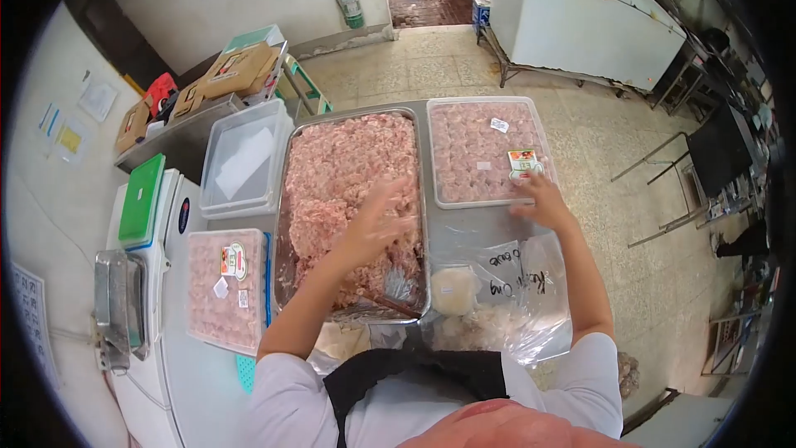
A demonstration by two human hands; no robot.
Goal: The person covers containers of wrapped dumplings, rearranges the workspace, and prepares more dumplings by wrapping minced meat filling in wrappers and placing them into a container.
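A deep metal tray (pixel 421 224) full of ground meat (pixel 348 166) sits at the middle of the table. Over its right part hovers my left hand (pixel 377 224), blurred, fingers apart and holding nothing. My right hand (pixel 541 201) is at the lower right corner of a clear-lidded container of portioned meat (pixel 473 145), its spread fingers by the printed label (pixel 522 163). Below that container lie a plastic bag with black writing (pixel 531 282) and a pale round lump in plastic (pixel 454 290). Crumpled plastic (pixel 400 284) rests at the tray's near end.
Left of the tray are another labelled meat container (pixel 224 307), an open clear bin (pixel 217 203), a green-lidded box (pixel 143 199) and a scale with a metal pan (pixel 120 299). Cardboard (pixel 236 70) lies behind. A white freezer (pixel 580 29) and a chair (pixel 721 162) stand right.
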